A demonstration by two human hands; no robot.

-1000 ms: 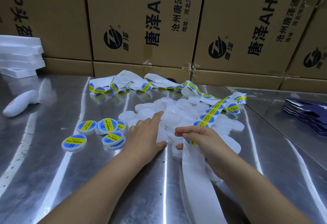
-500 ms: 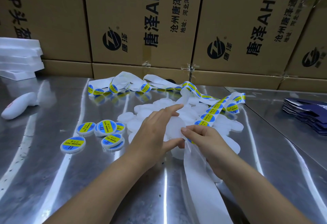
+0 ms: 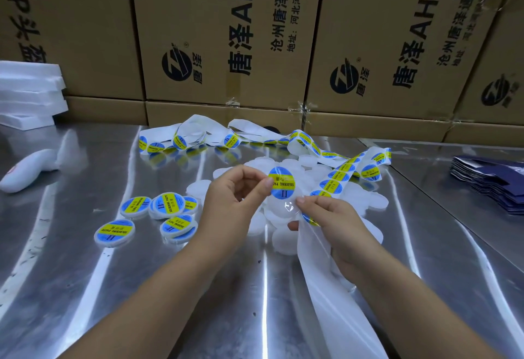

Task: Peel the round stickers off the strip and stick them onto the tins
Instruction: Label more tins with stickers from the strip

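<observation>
Left hand (image 3: 235,197) raised sticker (image 3: 282,183), seemingly hiding plain tins (image 3: 198,188).

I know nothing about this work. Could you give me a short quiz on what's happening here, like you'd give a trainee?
1. What does the left hand pinch?
A. a sticker
B. a pen
C. a cup

2. True or false: the labelled tins lie to the right of both hands.

3. Fill the gap: the right hand grips the ____.

Key: 1 A; 2 false, they lie to the left; 3 strip.
</observation>
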